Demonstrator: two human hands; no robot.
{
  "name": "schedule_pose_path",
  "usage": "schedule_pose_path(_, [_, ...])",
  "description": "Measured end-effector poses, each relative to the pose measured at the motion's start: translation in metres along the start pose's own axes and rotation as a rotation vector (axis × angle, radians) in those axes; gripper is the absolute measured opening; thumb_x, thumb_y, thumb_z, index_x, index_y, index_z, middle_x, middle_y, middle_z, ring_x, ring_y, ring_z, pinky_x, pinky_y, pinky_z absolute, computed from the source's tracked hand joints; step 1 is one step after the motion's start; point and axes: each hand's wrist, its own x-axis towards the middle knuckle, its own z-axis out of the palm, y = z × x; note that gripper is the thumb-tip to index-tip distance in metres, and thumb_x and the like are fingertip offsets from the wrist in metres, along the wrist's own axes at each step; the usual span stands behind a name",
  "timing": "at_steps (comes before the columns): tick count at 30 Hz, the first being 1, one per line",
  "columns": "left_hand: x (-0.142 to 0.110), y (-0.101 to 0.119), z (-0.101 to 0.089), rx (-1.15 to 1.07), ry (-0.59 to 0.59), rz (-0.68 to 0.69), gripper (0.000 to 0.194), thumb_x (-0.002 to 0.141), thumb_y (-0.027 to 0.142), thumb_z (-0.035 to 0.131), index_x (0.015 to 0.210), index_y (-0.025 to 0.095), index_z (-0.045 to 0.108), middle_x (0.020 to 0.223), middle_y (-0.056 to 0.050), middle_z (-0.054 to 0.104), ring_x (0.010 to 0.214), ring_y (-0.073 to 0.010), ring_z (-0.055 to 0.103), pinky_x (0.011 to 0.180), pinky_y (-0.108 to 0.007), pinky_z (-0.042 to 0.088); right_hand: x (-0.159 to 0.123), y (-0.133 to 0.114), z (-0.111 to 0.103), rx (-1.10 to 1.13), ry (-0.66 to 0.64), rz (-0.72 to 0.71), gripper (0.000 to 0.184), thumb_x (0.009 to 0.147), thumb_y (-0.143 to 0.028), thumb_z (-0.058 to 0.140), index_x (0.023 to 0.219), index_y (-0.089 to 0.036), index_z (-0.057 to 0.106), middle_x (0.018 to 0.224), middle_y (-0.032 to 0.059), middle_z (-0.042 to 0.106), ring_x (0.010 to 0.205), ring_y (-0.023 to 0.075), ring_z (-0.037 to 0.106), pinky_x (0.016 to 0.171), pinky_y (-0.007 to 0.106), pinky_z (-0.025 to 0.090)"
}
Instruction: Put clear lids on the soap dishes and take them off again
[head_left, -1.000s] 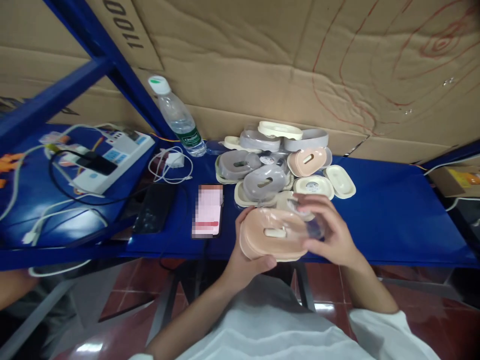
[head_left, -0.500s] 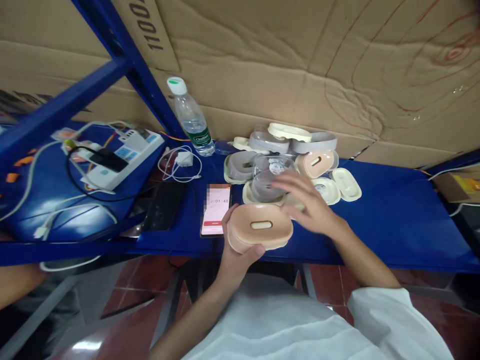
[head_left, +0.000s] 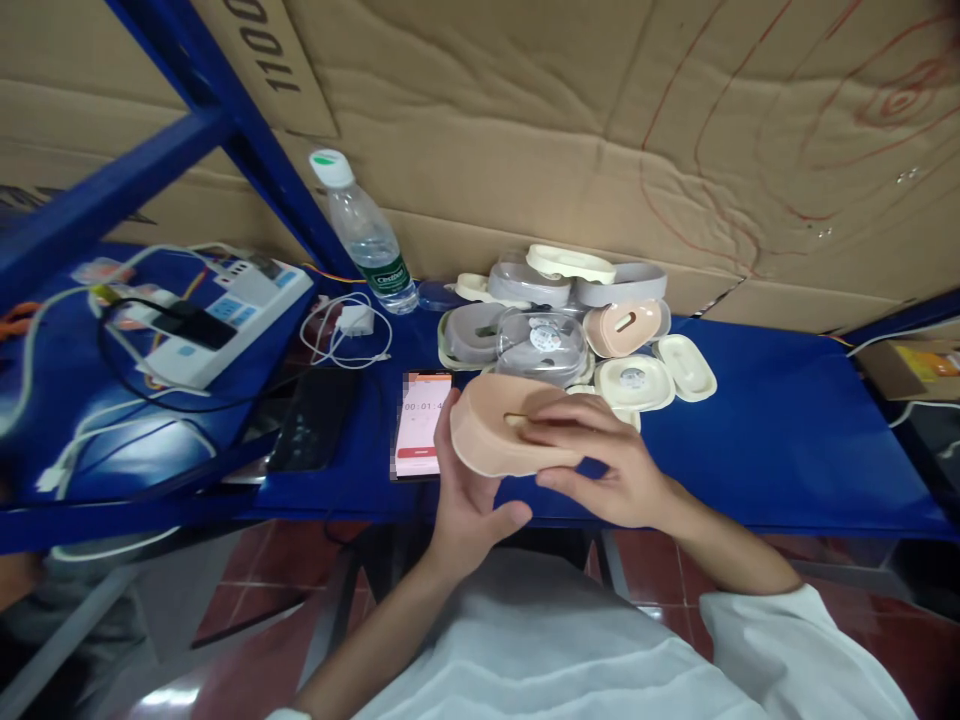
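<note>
A peach oval soap box [head_left: 487, 425] with a slot in its top is held up over the front edge of the table, tilted. My left hand [head_left: 472, 510] supports it from the left and below, fingers behind it and thumb apart from it. On its right end, my right hand [head_left: 611, 455] grips with the fingers over the top and the thumb underneath. Just beyond lie several soap box parts: a grey box under a clear lid [head_left: 544, 345], a peach box [head_left: 624, 325], a cream tray [head_left: 636, 382] and a smaller cream tray [head_left: 686, 368].
A phone showing a timer [head_left: 421, 425] lies left of my hands, with a dark phone [head_left: 313, 420] beyond it. A water bottle [head_left: 371, 245], a white charger with cable [head_left: 354, 320] and a power strip [head_left: 217, 325] stand farther left. Cardboard [head_left: 487, 120] walls the back.
My right hand has come down from above the pile onto the soap box's right end. The box has tilted and risen slightly, and my left thumb has come off it.
</note>
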Motion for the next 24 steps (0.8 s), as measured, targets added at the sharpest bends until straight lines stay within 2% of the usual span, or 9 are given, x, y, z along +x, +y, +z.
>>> schedule_pose_path(2, [-0.001, 0.0, -0.005, -0.028, 0.035, 0.011, 0.119, 0.072, 0.057, 0.098, 0.168, 0.039, 0.03, 0.166, -0.013, 0.05, 0.15, -0.0356, 0.054, 0.124, -0.05, 0.048, 0.007, -0.001, 0.008, -0.016, -0.04, -0.037, 0.043, 0.099, -0.033, 0.077, 0.14, -0.027, 0.073, 0.133, 0.0095, 0.076, 0.13, 0.0255, 0.069, 0.111, 0.044, 0.054])
schedule_pose_path(5, [-0.002, 0.0, -0.011, -0.007, 0.117, -0.003, 0.11, 0.078, 0.055, 0.094, 0.167, 0.033, 0.033, 0.166, -0.015, 0.05, 0.151, -0.036, 0.054, 0.127, -0.052, 0.044, 0.014, -0.003, 0.016, 0.038, -0.065, -0.025, 0.036, 0.101, -0.033, 0.073, 0.138, -0.029, 0.075, 0.129, 0.0084, 0.078, 0.124, 0.0238, 0.072, 0.107, 0.042, 0.057])
schedule_pose_path(8, [-0.001, 0.002, -0.014, -0.015, 0.16, 0.002, 0.106, 0.079, 0.055, 0.093, 0.166, 0.034, 0.036, 0.166, -0.013, 0.05, 0.151, -0.0354, 0.053, 0.127, -0.051, 0.044, 0.022, -0.003, 0.012, 0.043, 0.009, 0.007, 0.031, 0.104, -0.031, 0.07, 0.134, -0.028, 0.077, 0.123, 0.0079, 0.08, 0.113, 0.0214, 0.076, 0.1, 0.037, 0.061])
schedule_pose_path(10, [-0.001, 0.004, -0.016, -0.028, 0.182, 0.008, 0.102, 0.08, 0.054, 0.093, 0.164, 0.035, 0.039, 0.161, -0.011, 0.055, 0.147, -0.0344, 0.057, 0.123, -0.05, 0.048, 0.031, 0.002, 0.004, -0.065, 0.059, -0.027, 0.031, 0.104, -0.031, 0.069, 0.134, -0.027, 0.077, 0.125, 0.0085, 0.079, 0.115, 0.0227, 0.075, 0.1, 0.039, 0.059])
schedule_pose_path(12, [0.0, 0.007, -0.019, -0.034, 0.205, 0.002, 0.099, 0.079, 0.053, 0.093, 0.162, 0.035, 0.042, 0.154, -0.01, 0.061, 0.142, -0.0329, 0.061, 0.119, -0.047, 0.052, 0.046, 0.014, -0.007, -0.274, 0.053, -0.098, 0.031, 0.105, -0.032, 0.067, 0.134, -0.026, 0.076, 0.127, 0.0084, 0.079, 0.12, 0.0251, 0.072, 0.108, 0.044, 0.054])
schedule_pose_path(14, [-0.001, 0.009, -0.022, -0.034, 0.238, -0.015, 0.096, 0.079, 0.051, 0.094, 0.16, 0.035, 0.044, 0.153, -0.009, 0.061, 0.14, -0.0316, 0.062, 0.117, -0.045, 0.054, 0.064, 0.033, -0.018, -0.484, -0.015, -0.146, 0.03, 0.107, -0.034, 0.064, 0.132, -0.026, 0.077, 0.126, 0.0079, 0.079, 0.121, 0.0268, 0.07, 0.116, 0.05, 0.047])
schedule_pose_path(16, [-0.003, 0.011, -0.026, -0.036, 0.265, -0.037, 0.095, 0.079, 0.05, 0.094, 0.159, 0.036, 0.044, 0.154, -0.009, 0.059, 0.141, -0.0308, 0.061, 0.116, -0.044, 0.055, 0.083, 0.057, -0.025, -0.601, -0.101, -0.155, 0.031, 0.109, -0.036, 0.058, 0.131, -0.025, 0.077, 0.124, 0.0076, 0.079, 0.12, 0.027, 0.069, 0.12, 0.054, 0.043])
schedule_pose_path(20, [-0.008, 0.01, -0.032, -0.008, 0.266, -0.036, 0.097, 0.08, 0.05, 0.093, 0.161, 0.035, 0.042, 0.157, -0.009, 0.058, 0.143, -0.0301, 0.059, 0.12, -0.042, 0.051, 0.107, 0.091, -0.024, -0.617, -0.208, -0.165, 0.035, 0.112, -0.035, 0.049, 0.135, -0.026, 0.074, 0.125, 0.0058, 0.079, 0.121, 0.025, 0.069, 0.124, 0.054, 0.04])
schedule_pose_path(24, [-0.012, 0.007, -0.036, 0.03, 0.254, -0.02, 0.098, 0.081, 0.049, 0.092, 0.163, 0.036, 0.039, 0.159, -0.008, 0.057, 0.144, -0.0292, 0.059, 0.121, -0.04, 0.05, 0.105, 0.097, -0.009, -0.644, -0.231, -0.187, 0.036, 0.11, -0.028, 0.05, 0.137, -0.028, 0.073, 0.129, 0.0046, 0.078, 0.125, 0.0254, 0.068, 0.128, 0.057, 0.036])
